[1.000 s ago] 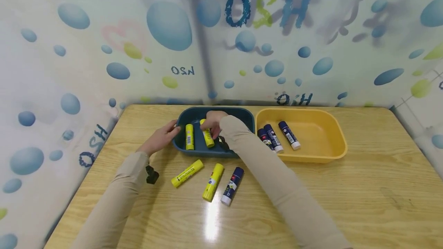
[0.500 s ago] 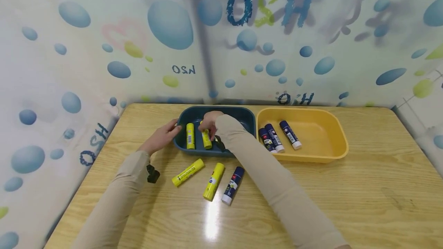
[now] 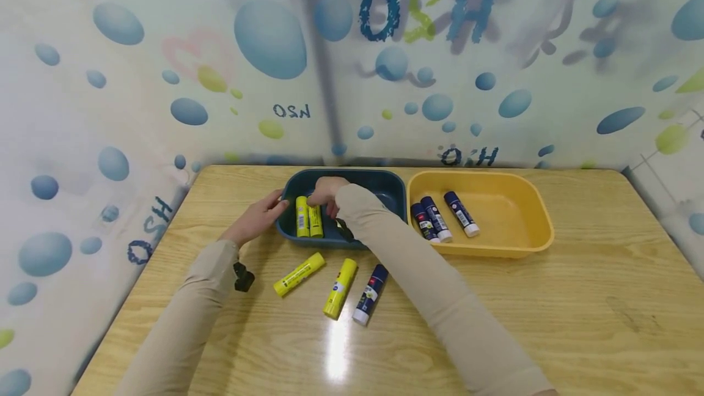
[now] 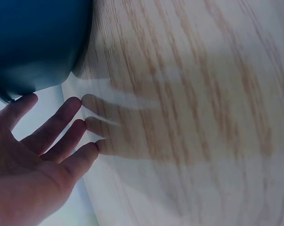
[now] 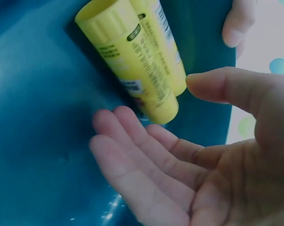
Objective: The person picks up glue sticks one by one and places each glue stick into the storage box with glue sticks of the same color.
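Two yellow glue sticks (image 3: 302,217) lie side by side at the left end of the dark blue tray (image 3: 379,177). My right hand (image 3: 328,191) reaches in just right of them. In the right wrist view its thumb (image 5: 217,84) is at the end of the farther stick, and its loosely bent fingers lie below the nearer yellow glue stick (image 5: 132,61), not wrapped round it. At the tray's left end, my left hand (image 3: 257,217) holds the rim, a digit (image 5: 239,23) over the inner edge, other fingers (image 4: 57,122) spread outside.
A yellow tray (image 3: 511,249) with three navy glue sticks (image 3: 461,214) stands against the blue one. On the wooden table (image 3: 594,298) in front lie two yellow glue sticks (image 3: 340,289) and a navy glue stick (image 3: 370,295). A patterned wall (image 3: 352,96) rises behind.
The right hand has moved left inside the blue tray, shifting one yellow glue stick beside the other, and its fingers have loosened from it. The left hand has stayed at the rim.
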### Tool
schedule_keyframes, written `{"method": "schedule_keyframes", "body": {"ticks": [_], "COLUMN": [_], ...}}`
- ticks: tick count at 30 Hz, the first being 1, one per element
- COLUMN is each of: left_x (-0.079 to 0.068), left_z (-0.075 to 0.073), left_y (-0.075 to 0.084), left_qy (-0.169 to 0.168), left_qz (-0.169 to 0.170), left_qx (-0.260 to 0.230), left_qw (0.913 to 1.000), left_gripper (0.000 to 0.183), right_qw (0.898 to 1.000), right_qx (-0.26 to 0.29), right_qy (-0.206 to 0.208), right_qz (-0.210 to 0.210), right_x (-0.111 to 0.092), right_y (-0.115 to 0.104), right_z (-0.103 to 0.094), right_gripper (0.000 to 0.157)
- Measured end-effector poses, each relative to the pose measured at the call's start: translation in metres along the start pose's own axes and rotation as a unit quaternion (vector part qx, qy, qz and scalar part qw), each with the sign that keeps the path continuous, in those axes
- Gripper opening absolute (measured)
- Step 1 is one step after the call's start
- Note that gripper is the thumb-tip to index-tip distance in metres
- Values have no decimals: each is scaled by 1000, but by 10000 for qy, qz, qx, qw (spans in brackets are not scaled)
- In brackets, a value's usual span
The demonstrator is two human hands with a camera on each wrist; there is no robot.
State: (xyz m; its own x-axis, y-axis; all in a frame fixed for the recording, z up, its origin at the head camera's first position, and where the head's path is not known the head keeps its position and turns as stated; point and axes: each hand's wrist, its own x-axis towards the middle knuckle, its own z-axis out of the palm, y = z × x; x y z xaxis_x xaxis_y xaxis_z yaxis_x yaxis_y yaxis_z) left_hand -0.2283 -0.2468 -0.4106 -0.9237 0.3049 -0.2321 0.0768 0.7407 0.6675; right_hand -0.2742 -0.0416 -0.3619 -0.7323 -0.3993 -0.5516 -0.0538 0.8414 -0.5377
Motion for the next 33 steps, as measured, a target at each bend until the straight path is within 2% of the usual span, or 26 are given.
{"method": "schedule_keyframes", "body": {"ticks": [6, 13, 21, 33], "left_x": [1, 2, 2, 0], "left_z": [-1, -3, -2, 0], "left_y": [1, 2, 2, 0], "left_qy": [-13, 3, 16, 30], "left_qz": [19, -1, 5, 36], "left_qx": [13, 50, 136, 96], "left_qw": [10000, 10000, 9999, 9999], "left_gripper": [60, 61, 60, 64], "right_qw": [9986, 9909, 9889, 9793], "right_qx": [-475, -1135, -1257, -1678], "right_qy": [-29, 5, 62, 188], "right_qz": [-213, -729, -795, -1115], "right_x": [-16, -46, -68, -104], "right_y": [-4, -3, 7, 24], "right_z": [-7, -16, -15, -12], "right_gripper": [37, 39, 26, 23]}}
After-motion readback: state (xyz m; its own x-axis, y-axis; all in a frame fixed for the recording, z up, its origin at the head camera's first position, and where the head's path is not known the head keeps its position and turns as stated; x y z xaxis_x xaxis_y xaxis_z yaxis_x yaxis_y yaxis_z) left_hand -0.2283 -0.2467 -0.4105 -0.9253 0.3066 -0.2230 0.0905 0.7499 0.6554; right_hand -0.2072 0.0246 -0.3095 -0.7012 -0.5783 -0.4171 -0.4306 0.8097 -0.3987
